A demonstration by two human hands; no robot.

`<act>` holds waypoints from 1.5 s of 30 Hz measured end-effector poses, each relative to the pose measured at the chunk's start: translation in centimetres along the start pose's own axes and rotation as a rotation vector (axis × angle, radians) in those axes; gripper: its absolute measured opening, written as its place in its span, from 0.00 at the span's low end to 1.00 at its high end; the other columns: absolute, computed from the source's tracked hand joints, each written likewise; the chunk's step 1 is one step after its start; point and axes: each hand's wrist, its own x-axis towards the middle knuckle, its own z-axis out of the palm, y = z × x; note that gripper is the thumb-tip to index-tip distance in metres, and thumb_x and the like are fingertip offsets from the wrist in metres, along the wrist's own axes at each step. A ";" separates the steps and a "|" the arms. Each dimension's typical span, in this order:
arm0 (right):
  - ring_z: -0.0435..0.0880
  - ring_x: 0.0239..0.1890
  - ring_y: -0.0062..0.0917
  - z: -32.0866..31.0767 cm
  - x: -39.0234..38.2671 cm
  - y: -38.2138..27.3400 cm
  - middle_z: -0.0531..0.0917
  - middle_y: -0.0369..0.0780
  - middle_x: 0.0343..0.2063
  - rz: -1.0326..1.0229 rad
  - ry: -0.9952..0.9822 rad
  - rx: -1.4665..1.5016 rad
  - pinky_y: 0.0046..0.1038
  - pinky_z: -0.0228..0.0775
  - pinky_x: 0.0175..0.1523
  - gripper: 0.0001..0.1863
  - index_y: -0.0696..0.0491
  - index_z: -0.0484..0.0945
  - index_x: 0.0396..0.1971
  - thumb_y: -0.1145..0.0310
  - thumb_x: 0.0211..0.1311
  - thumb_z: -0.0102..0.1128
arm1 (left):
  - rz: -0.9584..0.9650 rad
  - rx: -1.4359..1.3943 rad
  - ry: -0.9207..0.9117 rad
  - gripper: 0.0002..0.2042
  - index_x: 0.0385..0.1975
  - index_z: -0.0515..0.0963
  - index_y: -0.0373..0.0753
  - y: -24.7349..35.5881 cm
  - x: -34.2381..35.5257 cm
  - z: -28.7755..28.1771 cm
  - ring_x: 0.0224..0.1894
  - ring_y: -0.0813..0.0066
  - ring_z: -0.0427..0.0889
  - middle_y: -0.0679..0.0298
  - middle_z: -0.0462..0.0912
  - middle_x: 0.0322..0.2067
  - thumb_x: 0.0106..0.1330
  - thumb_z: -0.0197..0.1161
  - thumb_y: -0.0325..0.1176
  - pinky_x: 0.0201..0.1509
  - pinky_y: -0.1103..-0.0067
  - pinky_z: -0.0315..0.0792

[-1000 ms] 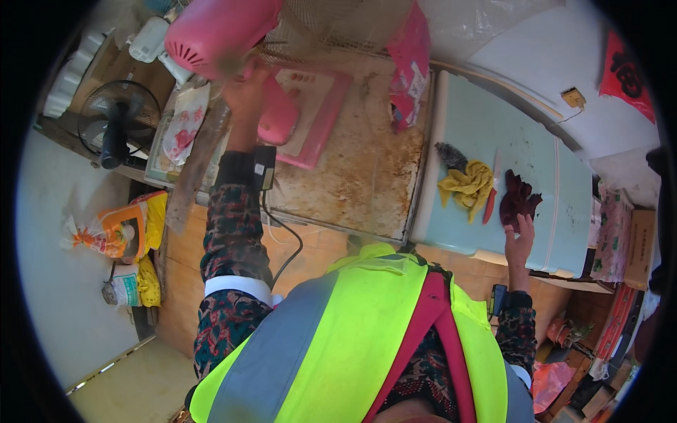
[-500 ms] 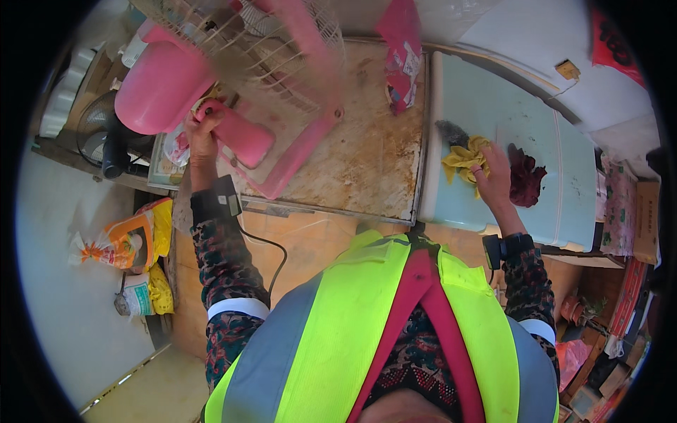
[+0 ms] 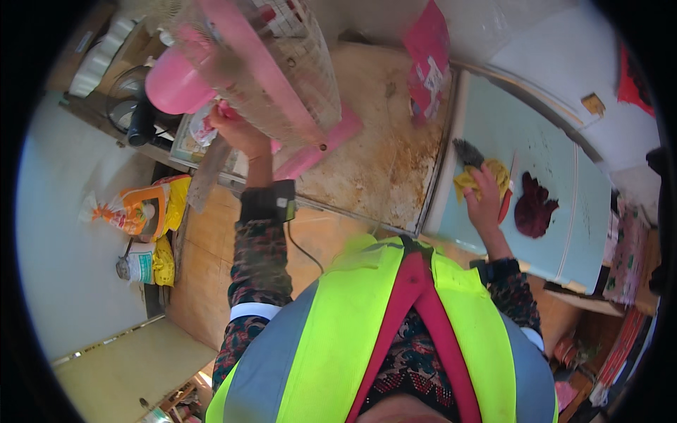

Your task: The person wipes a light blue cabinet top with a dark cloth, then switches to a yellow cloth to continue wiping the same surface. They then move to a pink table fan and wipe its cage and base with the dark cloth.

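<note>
A flat pink package (image 3: 427, 60) with a white label lies at the counter's (image 3: 381, 151) far edge. An orange-and-yellow bag (image 3: 137, 208) and a white-and-yellow bag (image 3: 149, 261) stand on the floor, left. A red packet (image 3: 631, 67) hangs upper right.

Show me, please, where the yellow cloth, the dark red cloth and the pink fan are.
yellow cloth (image 3: 499, 171), head view, on the fold beside the right hand's fingers.
dark red cloth (image 3: 534, 206), head view, on its middle.
pink fan (image 3: 173, 83), head view, on its round motor housing.

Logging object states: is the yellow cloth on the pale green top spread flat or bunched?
Bunched. The yellow cloth sits crumpled in folds under the right hand on the pale green top, not flat.
</note>
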 end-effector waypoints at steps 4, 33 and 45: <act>0.72 0.64 0.46 -0.8 -2.1 0.4 0.73 0.51 0.63 -0.047 -0.024 0.009 0.42 0.64 0.67 0.23 0.53 0.78 0.54 0.71 0.56 0.67 | -0.130 -0.178 0.122 0.38 0.61 0.63 0.30 4.8 -0.6 -0.2 0.56 0.44 0.73 0.43 0.72 0.52 0.51 0.76 0.33 0.60 0.59 0.68; 0.74 0.60 0.48 -2.6 -10.5 1.1 0.77 0.50 0.58 0.170 0.198 -0.026 0.43 0.64 0.64 0.18 0.56 0.80 0.46 0.75 0.53 0.65 | -0.257 -0.224 -0.044 0.26 0.54 0.68 0.34 -0.4 -0.6 0.2 0.51 0.54 0.78 0.51 0.77 0.48 0.57 0.68 0.33 0.52 0.64 0.74; 0.74 0.60 0.48 -1.1 -11.0 -2.8 0.76 0.49 0.59 0.216 0.137 0.006 0.43 0.66 0.63 0.19 0.54 0.80 0.46 0.75 0.51 0.68 | -0.306 -0.346 -0.212 0.21 0.51 0.70 0.36 -5.0 1.3 0.0 0.49 0.57 0.79 0.54 0.78 0.46 0.59 0.66 0.34 0.50 0.65 0.74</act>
